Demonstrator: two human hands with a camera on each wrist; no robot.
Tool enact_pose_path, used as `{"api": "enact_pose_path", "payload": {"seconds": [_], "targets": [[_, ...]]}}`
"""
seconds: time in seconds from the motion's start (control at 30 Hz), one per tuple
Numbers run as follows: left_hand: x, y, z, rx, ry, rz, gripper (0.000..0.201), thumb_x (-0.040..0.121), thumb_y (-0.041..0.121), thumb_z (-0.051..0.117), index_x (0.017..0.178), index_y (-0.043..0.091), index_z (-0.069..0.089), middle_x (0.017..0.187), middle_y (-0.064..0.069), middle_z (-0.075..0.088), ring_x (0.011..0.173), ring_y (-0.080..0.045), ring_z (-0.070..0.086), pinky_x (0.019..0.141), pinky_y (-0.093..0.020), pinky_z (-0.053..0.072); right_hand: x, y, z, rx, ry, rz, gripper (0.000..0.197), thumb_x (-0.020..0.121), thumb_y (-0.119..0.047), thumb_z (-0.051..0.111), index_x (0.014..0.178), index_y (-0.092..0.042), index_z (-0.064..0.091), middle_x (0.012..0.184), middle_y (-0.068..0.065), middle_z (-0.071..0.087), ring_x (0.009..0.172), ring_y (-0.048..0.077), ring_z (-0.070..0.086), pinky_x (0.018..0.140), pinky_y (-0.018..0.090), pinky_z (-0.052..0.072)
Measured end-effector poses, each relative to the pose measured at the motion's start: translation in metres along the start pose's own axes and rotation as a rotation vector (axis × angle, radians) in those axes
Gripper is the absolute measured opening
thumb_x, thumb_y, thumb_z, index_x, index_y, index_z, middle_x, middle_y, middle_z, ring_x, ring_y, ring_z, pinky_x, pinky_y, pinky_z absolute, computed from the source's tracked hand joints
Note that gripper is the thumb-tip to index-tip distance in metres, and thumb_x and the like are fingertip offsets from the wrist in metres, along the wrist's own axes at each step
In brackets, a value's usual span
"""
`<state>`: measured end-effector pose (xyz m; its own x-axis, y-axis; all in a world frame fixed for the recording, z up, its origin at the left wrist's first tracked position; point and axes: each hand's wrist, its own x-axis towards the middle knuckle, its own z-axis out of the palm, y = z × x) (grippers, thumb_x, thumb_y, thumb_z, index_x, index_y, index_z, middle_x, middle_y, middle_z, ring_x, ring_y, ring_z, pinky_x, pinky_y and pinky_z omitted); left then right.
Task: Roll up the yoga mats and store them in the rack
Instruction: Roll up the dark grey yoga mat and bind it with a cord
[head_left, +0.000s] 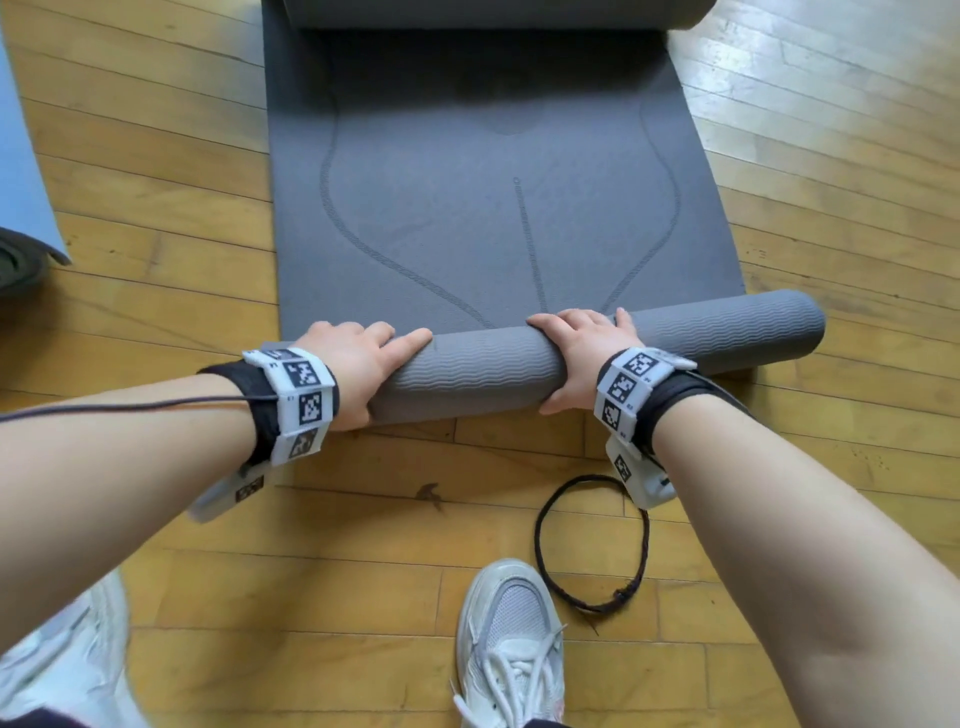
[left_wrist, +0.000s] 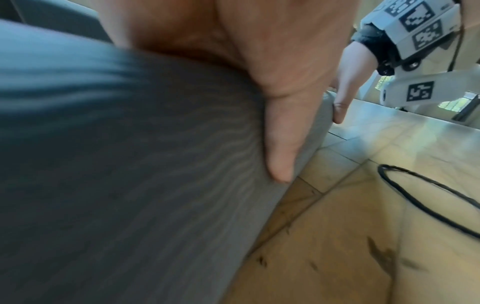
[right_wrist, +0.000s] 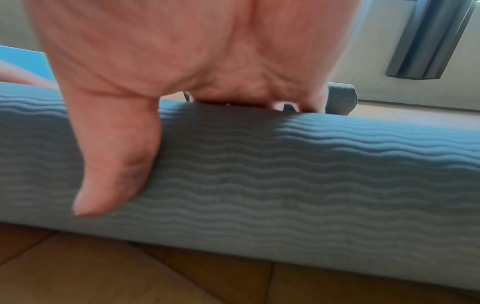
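A: From the head view, where's the grey yoga mat (head_left: 498, 208)?

B: Flat on the wooden floor (head_left: 156, 291), with its near end wound into a roll (head_left: 467, 369) that lies crosswise just beyond the person's feet. The far end is also curled up at the top edge of the picture.

A: And the hands?

B: The left hand (head_left: 358, 364) is draped over the roll's left part, fingers bent over the top and thumb down the near side. The right hand (head_left: 576, 348) clasps it the same way further right. Both have hold of the roll.

A: Anything else on the floor?

B: A dark cord loop (head_left: 592, 545) lies beside a white sneaker (head_left: 511, 644), and a blue mat (head_left: 21, 171) sits at the left edge.

A: The left wrist view?

B: It is blurred. The left hand (left_wrist: 259, 51) presses on the ribbed roll (left_wrist: 130, 164), thumb pointing down its side. The right hand (left_wrist: 345, 82) shows further along the roll, and the cord loop (left_wrist: 428, 205) lies on the floor (left_wrist: 337, 246).

A: And the right wrist view?

B: The right hand (right_wrist: 182, 51) arches over the roll (right_wrist: 285, 174), thumb down the near face and fingers hooked over the top. The wave texture is plain. The floor (right_wrist: 130, 277) shows under it.
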<state>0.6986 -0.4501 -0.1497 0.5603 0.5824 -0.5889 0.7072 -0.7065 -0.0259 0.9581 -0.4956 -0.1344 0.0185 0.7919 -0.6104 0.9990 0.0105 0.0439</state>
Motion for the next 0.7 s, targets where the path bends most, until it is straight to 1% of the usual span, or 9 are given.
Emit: {"api": "enact_pose_path", "payload": {"seconds": [0.1,0.2,0.23,0.3,0.37,0.47,0.57,0.63,0.7], "targets": [[0.008,-0.009,-0.007,-0.088,-0.067,0.006,0.115,0.069,0.050,0.073,0.148,0.038,-0.009,0.142,0.003,0.035,0.120,-0.023,0.049,0.092,-0.035,0.046,0.015,0.002,-0.011,0.011,-0.073,-0.006,0.102,0.060,-0.059,0.079,0.144,-0.039,0.024,0.140,-0.003,0.042,0.133,0.022,0.037,0.113,0.057,0.015],[0.009,-0.006,-0.008,-0.113,-0.056,-0.083,0.117,0.065,0.054,0.075,0.148,0.040,-0.008,0.141,-0.001,0.038,0.125,-0.022,0.045,0.098,-0.035,0.040,0.028,0.003,-0.022,0.015,-0.141,-0.018,0.100,0.060,-0.058,0.080,0.143,-0.039,0.027,0.136,-0.003,0.046,0.128,0.024,0.043,0.111,0.054,0.021],[0.007,-0.002,-0.006,-0.111,-0.032,-0.119,0.116,0.067,0.053,0.073,0.148,0.039,-0.008,0.145,-0.003,0.033,0.132,-0.023,0.038,0.104,-0.036,0.035,0.031,0.003,-0.025,0.009,-0.158,-0.019,0.099,0.060,-0.058,0.080,0.142,-0.039,0.028,0.136,-0.002,0.046,0.126,0.025,0.045,0.110,0.052,0.025],[-0.001,0.008,0.000,-0.122,0.011,-0.182,0.108,0.077,0.053,0.066,0.149,0.035,-0.013,0.156,-0.010,0.014,0.144,-0.026,0.014,0.116,-0.038,0.016,0.035,0.003,-0.029,0.003,-0.182,-0.023,0.099,0.061,-0.058,0.080,0.143,-0.038,0.028,0.137,-0.001,0.046,0.124,0.026,0.047,0.106,0.049,0.033],[-0.011,0.015,0.006,-0.133,0.029,-0.217,0.101,0.084,0.059,0.055,0.148,0.032,-0.019,0.159,-0.011,-0.004,0.147,-0.027,-0.002,0.119,-0.042,0.002,0.038,0.003,-0.033,0.007,-0.203,-0.026,0.099,0.063,-0.056,0.080,0.145,-0.036,0.027,0.139,0.000,0.045,0.126,0.026,0.046,0.106,0.049,0.034],[-0.015,0.019,0.013,-0.117,0.008,-0.233,0.107,0.081,0.071,0.049,0.145,0.031,-0.026,0.158,-0.011,-0.016,0.146,-0.030,-0.011,0.118,-0.050,-0.004,0.039,0.002,-0.033,-0.007,-0.201,-0.017,0.106,0.066,-0.054,0.079,0.150,-0.033,0.018,0.148,0.002,0.036,0.137,0.025,0.033,0.111,0.052,0.023],[-0.008,0.017,0.014,-0.087,-0.013,-0.238,0.121,0.071,0.077,0.055,0.144,0.030,-0.029,0.157,-0.012,-0.018,0.145,-0.033,-0.013,0.116,-0.055,-0.006,0.034,0.003,-0.025,0.010,-0.129,0.005,0.116,0.067,-0.053,0.079,0.153,-0.031,0.004,0.161,0.002,0.008,0.148,0.022,0.000,0.117,0.052,-0.001],[-0.003,0.012,0.012,-0.074,-0.013,-0.238,0.124,0.069,0.076,0.060,0.145,0.030,-0.027,0.158,-0.011,-0.016,0.145,-0.034,-0.013,0.116,-0.056,-0.005,0.024,0.005,-0.018,0.092,-0.019,0.035,0.113,0.070,-0.052,0.076,0.152,-0.033,0.000,0.161,0.001,-0.001,0.148,0.019,-0.007,0.119,0.046,-0.007],[0.001,0.005,0.008,-0.070,-0.006,-0.238,0.124,0.068,0.075,0.062,0.146,0.032,-0.024,0.159,-0.008,-0.013,0.145,-0.034,-0.013,0.115,-0.056,-0.006,0.011,0.006,-0.009,0.172,0.114,0.058,0.104,0.078,-0.052,0.069,0.152,-0.033,0.000,0.161,0.001,-0.001,0.148,0.018,-0.007,0.119,0.042,-0.008]]}}
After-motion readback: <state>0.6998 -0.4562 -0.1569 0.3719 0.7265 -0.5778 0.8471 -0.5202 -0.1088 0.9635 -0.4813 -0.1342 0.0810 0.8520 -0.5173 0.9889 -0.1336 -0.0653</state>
